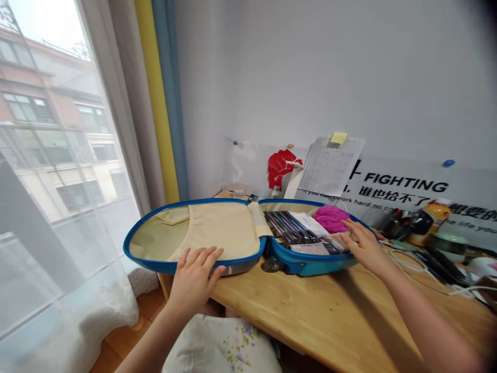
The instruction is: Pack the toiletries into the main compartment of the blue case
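I have the suitcase (310, 265) open on the wooden desk (310, 311), its blue-rimmed halves spread side by side from eight o'clock to four o'clock in my view. The half at eight o'clock shows a cream lining (223, 228) with a pocket near its far-left end. A wheel (272, 264) shows by the hinge, between five and six o'clock.

My left hand (196, 272) is at seven o'clock, palm down over the near rim of that half. Its fingers are a little apart, the tips reaching over the lining, and they are clamped on nothing.

My right hand (365, 246) is at four o'clock, at the outer end of the packed half. Its fingers are bent and slightly apart, the tips over the rim. I cannot tell whether they touch the pink bundle (331, 218) just beside them. In the same half, dark slim packets (289, 228) lie slanted next to a white packet (308, 224).

At three o'clock an orange bottle (432, 220) stands on the desk, in front of the wall poster (406, 182). Clipped paper sheets (330, 166) stand between two and three o'clock. Curtains (157, 103) hang at ten o'clock, and floral cloth (233, 344) covers the lap at six.
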The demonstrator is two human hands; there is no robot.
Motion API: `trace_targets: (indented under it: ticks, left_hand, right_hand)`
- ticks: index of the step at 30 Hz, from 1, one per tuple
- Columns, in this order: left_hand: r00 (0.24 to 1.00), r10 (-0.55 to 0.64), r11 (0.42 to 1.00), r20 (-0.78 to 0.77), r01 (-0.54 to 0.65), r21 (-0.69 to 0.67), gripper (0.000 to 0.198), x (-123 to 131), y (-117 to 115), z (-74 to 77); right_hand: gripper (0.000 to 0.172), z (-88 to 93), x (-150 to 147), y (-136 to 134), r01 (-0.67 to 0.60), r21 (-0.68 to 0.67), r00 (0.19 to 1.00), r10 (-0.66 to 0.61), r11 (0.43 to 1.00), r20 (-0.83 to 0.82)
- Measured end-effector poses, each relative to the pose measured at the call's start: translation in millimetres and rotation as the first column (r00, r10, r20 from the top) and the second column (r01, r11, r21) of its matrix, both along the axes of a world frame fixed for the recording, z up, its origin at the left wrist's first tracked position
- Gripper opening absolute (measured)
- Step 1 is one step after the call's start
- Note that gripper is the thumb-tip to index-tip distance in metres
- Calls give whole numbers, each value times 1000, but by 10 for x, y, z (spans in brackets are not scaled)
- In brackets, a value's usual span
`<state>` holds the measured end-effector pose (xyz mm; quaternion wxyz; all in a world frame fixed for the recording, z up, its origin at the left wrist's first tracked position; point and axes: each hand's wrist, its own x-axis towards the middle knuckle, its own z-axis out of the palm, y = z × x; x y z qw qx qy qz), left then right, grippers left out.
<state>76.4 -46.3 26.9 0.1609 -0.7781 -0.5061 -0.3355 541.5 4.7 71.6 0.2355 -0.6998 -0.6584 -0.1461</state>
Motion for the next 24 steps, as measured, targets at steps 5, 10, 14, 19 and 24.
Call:
trace_targets:
  ticks: [5,10,14,19,24]
  left_hand:
    - [989,146,989,37,-146,-3,37,-426,3,-36]
    - [974,220,976,58,-220,-6,39,-557,-23,-83]
    - [974,218,976,64,-218,-11,37,-568,-33,-136]
    - [969,229,973,89,-230,-6,38,-565,-10,-197]
    - [970,215,968,117,-228,109,42,-550,61,-341]
  right_hand:
    - [51,262,-757,314,-130,-269,986,152,954,62]
    - [66,316,-1466,493,-39,-492,976,138,870,167]
    - [53,308,-1759,494,98,-536,960,62,839,273]
    - [40,292,-1877,486,191,-508,939,-5,840,344]
    - [40,255,-1854,558,228,-463,936,-62,856,347]
